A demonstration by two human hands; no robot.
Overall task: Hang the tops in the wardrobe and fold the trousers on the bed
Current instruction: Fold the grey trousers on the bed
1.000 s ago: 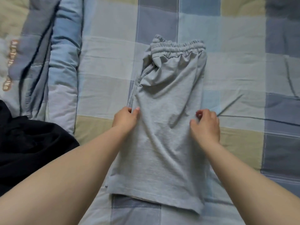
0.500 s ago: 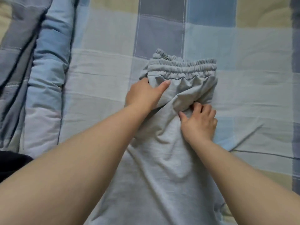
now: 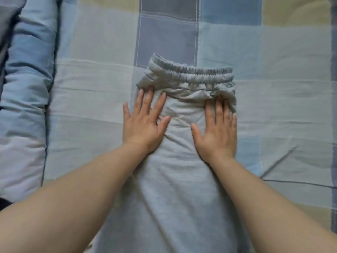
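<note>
Beneath everything we find a bed [image 3: 273, 110] dressed in a checked cover of blue, grey and tan panels, with a rolled quilt [image 3: 27, 99] lying along its left edge and a sliver of dark fabric [image 3: 4, 204] at the lower left corner, too little of it showing to identify. We note the grey trousers [image 3: 175, 198] laid lengthwise down the middle of the bed, legs doubled over one another, the elastic waistband [image 3: 193, 74] at the far end and the hems out of frame below. We record the left hand [image 3: 144, 123] flat on the near-left side just below the waistband, fingers spread wide and holding nothing, its outer fingers overlapping onto the cover. We record the right hand [image 3: 217, 128] likewise flat and spread on the right side, fingertips at the gathered cloth under the waistband. We judge this a smoothing step ahead of a crosswise fold. Risks, in our assessment: the puckered fabric below the elastic may be pressed into a set crease if flattened as it lies; the left corner of the waistband stands proud and could leave the fold lopsided; and the soft cover may drag with the palms, skewing the stacked legs.
</note>
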